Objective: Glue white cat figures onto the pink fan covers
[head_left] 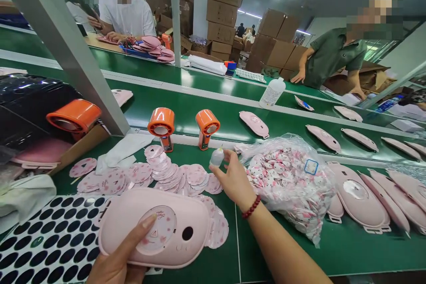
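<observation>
You're in a factory workshop: long green surfaces (186,103) carry rows of matching pink shells (323,138), cardboard cartons (223,12) rise in stacks, and co-workers (336,60) are stationed across from you

- The left hand (121,255) grips a pale pink, oval plastic shell (183,213), thumb on the round, printed pink disc (164,230) set in it.
- The right hand (234,179), a dark red beaded bracelet (251,207) at its wrist, holds a small translucent plastic bottle (217,158).
- Overlapping round pink printed discs (163,173) lie behind the shell.
- A clear plastic bag (286,173) of small white-and-pink pieces lies beside the right hand.
</observation>
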### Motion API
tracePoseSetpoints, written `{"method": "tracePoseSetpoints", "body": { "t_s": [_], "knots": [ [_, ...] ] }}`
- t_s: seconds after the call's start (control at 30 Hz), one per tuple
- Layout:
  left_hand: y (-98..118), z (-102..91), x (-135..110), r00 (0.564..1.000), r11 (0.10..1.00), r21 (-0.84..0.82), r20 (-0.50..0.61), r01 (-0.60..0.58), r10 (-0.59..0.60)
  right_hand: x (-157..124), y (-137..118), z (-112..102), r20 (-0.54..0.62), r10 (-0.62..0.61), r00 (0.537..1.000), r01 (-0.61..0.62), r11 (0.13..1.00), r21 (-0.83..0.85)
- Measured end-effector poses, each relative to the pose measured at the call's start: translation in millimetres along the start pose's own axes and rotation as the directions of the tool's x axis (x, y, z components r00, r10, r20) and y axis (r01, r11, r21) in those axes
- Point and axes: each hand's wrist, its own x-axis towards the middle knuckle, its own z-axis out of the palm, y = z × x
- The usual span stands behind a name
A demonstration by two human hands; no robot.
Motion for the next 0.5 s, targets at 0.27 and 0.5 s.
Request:
{"method": "tracePoseSetpoints", "body": {
  "t_s": [0.27,0.5],
  "knots": [
    [14.2,10.7,-0.8,0.998,0.997,-0.066,-0.042,0.033,-0.035,-9.6,-5.1,-2.7,0.033,-0.148,0.988,0.144,0.986,0.086],
    [11.0,11.2,-8.8,0.995,0.995,-0.055,-0.064,-0.079,0.075,-70.5,-42.6,-53.7,-0.003,-0.383,0.924,0.37,0.889,0.27]
  ]
}}
